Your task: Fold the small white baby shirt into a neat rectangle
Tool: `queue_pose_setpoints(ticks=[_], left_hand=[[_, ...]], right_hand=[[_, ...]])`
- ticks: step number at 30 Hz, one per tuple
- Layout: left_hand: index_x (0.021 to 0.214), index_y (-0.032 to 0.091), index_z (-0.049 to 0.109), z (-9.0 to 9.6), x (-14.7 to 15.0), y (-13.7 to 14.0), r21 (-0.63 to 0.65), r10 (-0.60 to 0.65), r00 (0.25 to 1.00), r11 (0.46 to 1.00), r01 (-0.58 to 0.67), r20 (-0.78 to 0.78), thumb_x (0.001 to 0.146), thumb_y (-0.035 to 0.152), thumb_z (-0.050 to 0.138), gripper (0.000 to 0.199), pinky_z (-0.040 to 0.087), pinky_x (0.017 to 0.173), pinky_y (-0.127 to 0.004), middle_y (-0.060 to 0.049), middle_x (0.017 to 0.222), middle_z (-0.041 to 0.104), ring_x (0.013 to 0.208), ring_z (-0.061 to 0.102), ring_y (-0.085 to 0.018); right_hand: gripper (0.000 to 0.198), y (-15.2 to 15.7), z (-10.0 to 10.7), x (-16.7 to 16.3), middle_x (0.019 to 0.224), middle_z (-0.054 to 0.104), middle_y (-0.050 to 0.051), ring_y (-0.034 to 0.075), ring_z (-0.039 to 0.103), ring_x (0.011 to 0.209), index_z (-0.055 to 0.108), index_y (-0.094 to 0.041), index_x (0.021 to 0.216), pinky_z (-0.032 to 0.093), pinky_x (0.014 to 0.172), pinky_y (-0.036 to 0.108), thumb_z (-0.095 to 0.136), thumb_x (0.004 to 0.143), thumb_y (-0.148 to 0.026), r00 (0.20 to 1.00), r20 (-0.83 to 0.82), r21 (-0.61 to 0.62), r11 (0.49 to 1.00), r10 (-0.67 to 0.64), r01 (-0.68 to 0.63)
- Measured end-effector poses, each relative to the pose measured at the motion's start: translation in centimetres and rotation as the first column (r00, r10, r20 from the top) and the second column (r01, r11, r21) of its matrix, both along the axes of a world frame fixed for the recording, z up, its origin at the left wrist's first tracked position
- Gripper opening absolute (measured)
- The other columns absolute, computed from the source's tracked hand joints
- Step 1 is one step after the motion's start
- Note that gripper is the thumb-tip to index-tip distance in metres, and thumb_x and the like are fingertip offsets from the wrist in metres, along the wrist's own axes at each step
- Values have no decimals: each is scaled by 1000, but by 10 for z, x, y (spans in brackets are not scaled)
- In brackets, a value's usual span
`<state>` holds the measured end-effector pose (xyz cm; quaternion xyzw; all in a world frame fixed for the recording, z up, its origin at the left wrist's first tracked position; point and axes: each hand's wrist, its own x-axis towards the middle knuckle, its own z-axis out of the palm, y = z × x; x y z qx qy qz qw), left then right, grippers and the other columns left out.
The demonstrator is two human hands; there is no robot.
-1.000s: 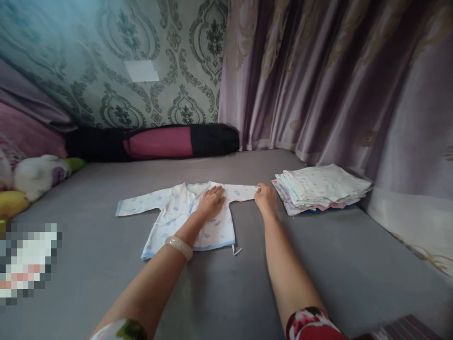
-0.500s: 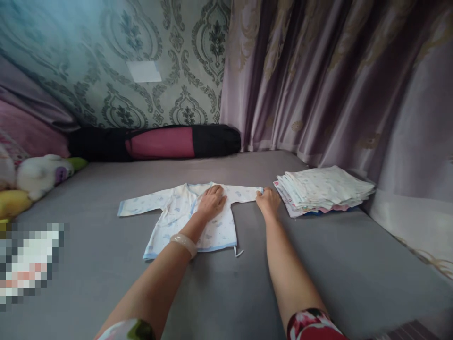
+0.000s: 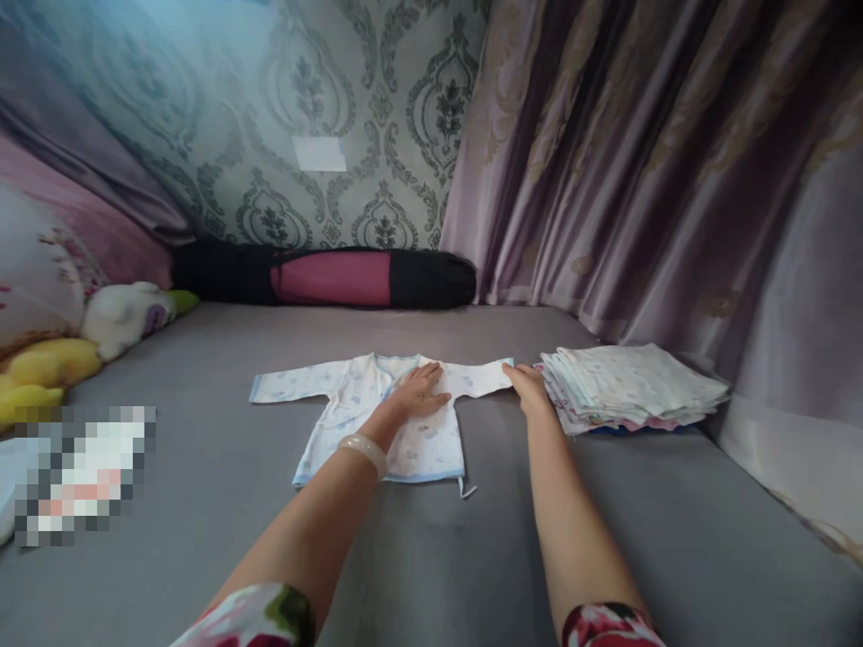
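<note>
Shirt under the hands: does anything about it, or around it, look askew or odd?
Nothing looks spilled or damaged. The shirt lies spread out, but a tie sticks out loosely below its hem. The folded stack has uneven edges. Oddest is a pixelated patch at the picture's left, its content unreadable.

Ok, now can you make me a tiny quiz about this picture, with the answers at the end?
1. Pick one: the left hand lies flat on
a) the curtain
b) the little shirt
c) the yellow toy

2. True or false: the little shirt is rolled up into a ball.

3. Which hand is nearer the stack of folded cloths?

Key: 1. b. 2. False, it is spread out with both sleeves stretched sideways. 3. The right hand, at the end of a sleeve.
</note>
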<state>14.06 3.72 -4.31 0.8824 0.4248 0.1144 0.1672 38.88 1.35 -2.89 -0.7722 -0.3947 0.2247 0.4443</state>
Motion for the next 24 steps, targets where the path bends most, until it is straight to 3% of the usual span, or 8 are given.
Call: queue_pose_setpoints(ticks=[2, 4, 7, 8, 9, 15, 19, 24], left_hand=[[144, 13, 35, -1, 0, 1, -6, -5, 1000, 1000, 5, -4, 87, 48, 47, 68, 16, 118, -42, -14, 154, 30, 143, 23, -26], [145, 13, 32, -2, 1, 2, -10, -12, 1000, 1000, 12, -9, 88, 50, 46, 69, 16, 118, -44, -14, 155, 28, 144, 21, -27], [146, 15, 29, -3, 2, 3, -28, -12, 1000, 1000, 11, -27, 89, 54, 42, 70, 16, 117, -47, -14, 156, 25, 145, 18, -28], [146, 15, 28, -3, 3, 3, -34, -15, 999, 999, 14, -34, 90, 55, 40, 70, 15, 117, -47, -14, 156, 24, 145, 17, -29], [146, 15, 28, -3, 3, 3, -41, -19, 999, 999, 18, -40, 90, 56, 39, 70, 14, 117, -48, -14, 156, 23, 145, 16, -29], [147, 15, 25, -4, 5, 5, -37, -15, 999, 999, 13, -43, 91, 59, 38, 72, 17, 115, -52, -16, 156, 24, 145, 15, -31], [146, 15, 27, -2, 4, 6, -31, -17, 999, 999, 16, -45, 90, 61, 38, 74, 21, 114, -51, -16, 155, 25, 144, 17, -32], [146, 16, 29, 3, 4, 9, -35, 4, 999, 999, -5, -38, 83, 67, 45, 82, 24, 112, -51, -16, 153, 29, 141, 23, -35]], right_hand=[[16, 3, 7, -7, 61, 61, -2, 17, 63, 68, 54, -20, 69, 49, 60, 23, 55, 81, -30, 992, -127, 53, 999, 2, 5], [10, 4, 17, -16, 69, 65, -1, 15, 64, 68, 54, -20, 76, 52, 63, 24, 54, 84, -25, 926, -375, 119, 993, 40, 5], [8, -1, 36, -31, 76, 68, 0, 16, 66, 73, 51, -21, 83, 56, 70, 33, 49, 90, -17, 659, -734, 229, 973, 165, 11], [10, -3, 43, -36, 77, 68, 0, 16, 66, 74, 50, -21, 85, 56, 72, 36, 47, 92, -16, 596, -780, 244, 970, 192, 7], [11, -5, 49, -41, 77, 68, 0, 17, 67, 74, 49, -21, 86, 56, 74, 39, 44, 95, -17, 582, -789, 241, 971, 198, -5], [15, -2, 71, -72, 71, 66, 0, 16, 66, 66, 49, -19, 95, 58, 70, 42, 36, 100, -23, 676, -731, 151, 988, 90, 31], [17, 4, 69, -94, 68, 64, 2, 16, 65, 60, 54, -16, 98, 58, 65, 36, 38, 98, -23, 702, -712, 143, 982, 18, 119], [18, 8, 62, -115, 71, 65, 4, 14, 63, 58, 58, -13, 95, 56, 59, 28, 42, 92, -19, 721, -692, 175, 975, 24, 136]])
